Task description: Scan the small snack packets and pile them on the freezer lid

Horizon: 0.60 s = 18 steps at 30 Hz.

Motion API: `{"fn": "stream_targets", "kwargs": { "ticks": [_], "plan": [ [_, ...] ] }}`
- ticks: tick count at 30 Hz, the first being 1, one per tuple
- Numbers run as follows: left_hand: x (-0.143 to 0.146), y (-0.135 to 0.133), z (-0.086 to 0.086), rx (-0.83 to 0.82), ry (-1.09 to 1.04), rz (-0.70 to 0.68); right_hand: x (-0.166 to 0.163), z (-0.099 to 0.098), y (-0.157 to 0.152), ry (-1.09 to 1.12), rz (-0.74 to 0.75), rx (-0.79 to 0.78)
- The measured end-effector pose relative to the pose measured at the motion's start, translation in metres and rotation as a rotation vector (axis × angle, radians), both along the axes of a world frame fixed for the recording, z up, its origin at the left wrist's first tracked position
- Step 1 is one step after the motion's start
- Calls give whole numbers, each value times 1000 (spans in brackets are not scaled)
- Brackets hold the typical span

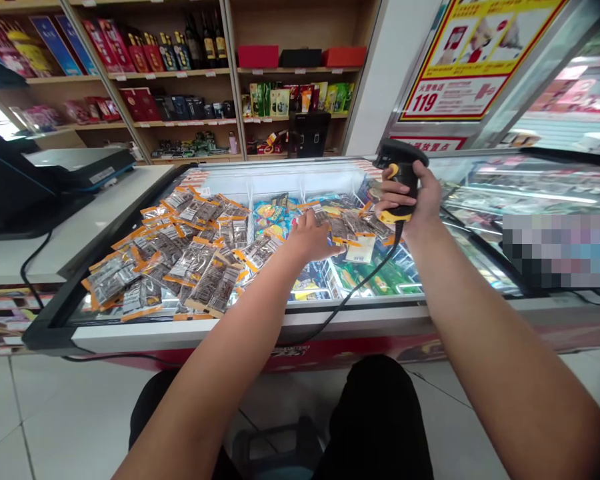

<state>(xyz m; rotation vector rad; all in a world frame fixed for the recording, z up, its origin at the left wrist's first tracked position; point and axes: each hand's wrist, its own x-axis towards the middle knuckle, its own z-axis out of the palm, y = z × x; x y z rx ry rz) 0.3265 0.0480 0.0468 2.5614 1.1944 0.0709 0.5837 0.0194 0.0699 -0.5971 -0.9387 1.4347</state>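
Observation:
My right hand (414, 200) is closed round a black and yellow barcode scanner (401, 175), held upright above the glass lid of a chest freezer (300, 320). Its black cable (353, 293) hangs down over the freezer's front edge. My left hand (313, 237) reaches onto the lid and rests on the orange-edged snack packets (350, 227) lying under the scanner. Its fingers are bent on one packet, though the grip is partly hidden. A larger heap of the same packets (180, 257) covers the lid's left half.
A white counter (75, 227) with a dark till screen (10, 180) stands at the left. Wooden shelves (180, 73) of bottles and boxes fill the back wall. A second glass-topped freezer (505, 193) runs to the right. My knees in black trousers (375, 413) are below, over white floor tiles.

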Motion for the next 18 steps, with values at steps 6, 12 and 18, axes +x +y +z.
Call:
{"fn": "stream_targets", "kwargs": {
  "ticks": [6,12,18],
  "plan": [
    [30,2,-15,52,-67,-80,-2,-4,0,-66,-22,-1],
    [-10,-5,17,193,-106,326,-8,0,-8,-220,-42,37],
    [-62,3,46,-107,139,451,-10,5,-12,-148,-40,-18]
  ]
}}
